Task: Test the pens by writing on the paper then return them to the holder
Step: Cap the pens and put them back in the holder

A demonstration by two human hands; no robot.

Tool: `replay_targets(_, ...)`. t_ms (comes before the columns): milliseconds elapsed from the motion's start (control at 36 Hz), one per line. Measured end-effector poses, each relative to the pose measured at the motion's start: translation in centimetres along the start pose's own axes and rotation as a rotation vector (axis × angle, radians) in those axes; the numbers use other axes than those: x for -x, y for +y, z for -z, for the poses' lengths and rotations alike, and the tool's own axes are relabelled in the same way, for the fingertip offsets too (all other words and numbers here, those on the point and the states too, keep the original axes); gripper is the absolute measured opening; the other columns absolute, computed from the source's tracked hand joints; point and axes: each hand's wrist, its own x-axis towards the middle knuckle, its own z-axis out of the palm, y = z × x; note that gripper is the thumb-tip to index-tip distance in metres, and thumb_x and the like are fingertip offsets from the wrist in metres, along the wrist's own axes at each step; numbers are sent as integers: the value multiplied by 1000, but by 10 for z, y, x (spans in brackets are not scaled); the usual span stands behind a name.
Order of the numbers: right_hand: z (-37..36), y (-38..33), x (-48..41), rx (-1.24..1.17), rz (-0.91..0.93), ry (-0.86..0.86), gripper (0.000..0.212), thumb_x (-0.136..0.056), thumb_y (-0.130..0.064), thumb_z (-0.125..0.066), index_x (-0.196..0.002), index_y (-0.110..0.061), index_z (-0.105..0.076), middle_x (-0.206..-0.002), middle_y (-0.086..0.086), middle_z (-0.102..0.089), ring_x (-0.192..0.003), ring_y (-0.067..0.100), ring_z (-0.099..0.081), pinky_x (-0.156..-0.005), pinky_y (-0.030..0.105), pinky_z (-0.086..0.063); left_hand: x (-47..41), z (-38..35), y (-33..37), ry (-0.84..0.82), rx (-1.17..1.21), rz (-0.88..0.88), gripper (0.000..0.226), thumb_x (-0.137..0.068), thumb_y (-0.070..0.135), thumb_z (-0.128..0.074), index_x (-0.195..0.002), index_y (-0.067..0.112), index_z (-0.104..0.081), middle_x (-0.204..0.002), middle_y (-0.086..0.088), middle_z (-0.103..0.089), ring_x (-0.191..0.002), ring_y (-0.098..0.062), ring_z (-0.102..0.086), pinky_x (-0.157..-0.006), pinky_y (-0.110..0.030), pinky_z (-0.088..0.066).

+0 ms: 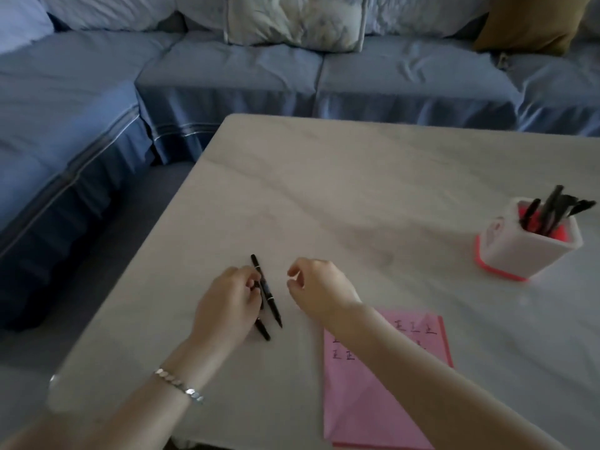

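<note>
Gripping one pen (264, 332) on the counter (357, 190) in curled left hand (227, 303) fingers, second pen (268, 292) just beside. Hovering right hand (319, 285) empty, fingers loosely bent, probably ready to uncap. Marked paper (373, 394) near, holder (532, 251) well apart.

Location type: home living room. Indicators: an L-shaped sofa (227, 76) in blue fabric slipcovers runs along 2 sides of the view. Loose cushions rest against its back, including 1 pale patterned cushion (295, 21) and 1 mustard-brown cushion (526, 24). A pale marble-look table (357, 190) stands just beside the sofa. Lighting is dim and indoor.
</note>
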Motion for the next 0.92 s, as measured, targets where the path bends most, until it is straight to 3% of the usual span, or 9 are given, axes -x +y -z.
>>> replay_targets(167, -31, -30, -22, 65, -103, -128, 34, -91, -24, -48, -120, -7, -47, -116, 14, -57, -103, 32, -57, -79, 35, -48, -1, 7, -17, 32, -1, 1, 19, -84, 15, -54, -102, 18, -60, -97, 0, -58, -89, -20, -57, -74, -33, -47)
replay_targets(306, -37, -30, -26, 123, -182, -133, 28, -89, -15, -49, -115, -5, -47, -115, 14, -58, -103, 32, -58, -68, 30, -41, -3, 3, -20, 55, -15, -14, 17, -84, 17, -54, -101, 16, -60, -97, 0, -59, -91, -21, -56, -73, -31, -45)
replay_targets(389, -30, -20, -24, 50, -218, -130, 26, -80, -13, -59, -104, -5, -52, -95, 11, -56, -85, 29, -57, -57, 26, -40, -7, -3, -16, 13, -99, 7, 18, -86, 20, -52, -102, 15, -58, -97, -2, -59, -98, -22, -53, -74, -31, -43)
replay_targets(472, -17, -5, -17, -113, -240, -73, 27, -74, -16, -64, -98, -5, -60, -86, 8, -61, -77, 26, -59, -60, 29, -47, -10, -8, -6, -61, -231, 28, 22, -87, 28, -51, -104, 13, -55, -101, -5, -58, -103, -24, -51, -75, -33, -42)
replay_targets(611, 14, 23, 2, -310, -228, 35, 16, -76, -19, -63, -92, -19, -61, -75, -4, -58, -59, 9, -53, -52, 20, -41, -12, -18, 9, -84, -345, 7, 25, -89, 31, -49, -107, 13, -48, -104, -6, -58, -103, -26, -51, -76, -33, -41)
replay_targets(694, 30, 40, 17, -421, -238, 104, 12, -77, -15, -62, -88, -20, -58, -80, -2, -63, -61, 16, -58, -64, 29, -50, -9, -21, 19, -113, -184, 16, 24, -89, 29, -51, -109, 15, -50, -104, -2, -59, -102, -23, -53, -78, -31, -39)
replay_targets(750, 39, 49, 29, -549, -262, 165, 12, -79, -11, -62, -89, -17, -58, -80, -2, -64, -61, 15, -62, -70, 33, -55, -6, -24, 28, -105, -17, -18, 16, -87, 28, -55, -99, 17, -56, -96, 0, -59, -94, -20, -55, -74, -29, -39)
replay_targets(833, 53, 58, 49, -885, -260, 296, 13, -83, 1, -58, -86, -12, -57, -78, 5, -64, -62, 12, -65, -67, 24, -57, 4, -26, 48, -145, 258, -56, 4, -83, 20, -62, -82, 18, -59, -84, 0, -62, -76, -15, -56, -60, -13, -37)
replay_targets(917, 63, 62, 71, -1156, -212, 442, 16, -84, 7, -53, -81, -8, -56, -79, 9, -66, -73, 17, -67, -69, 23, -58, 20, -27, 70, -246, 485, -72, 6, -83, 15, -63, -82, 20, -61, -82, 0, -66, -71, -11, -60, -60, -8, -40)
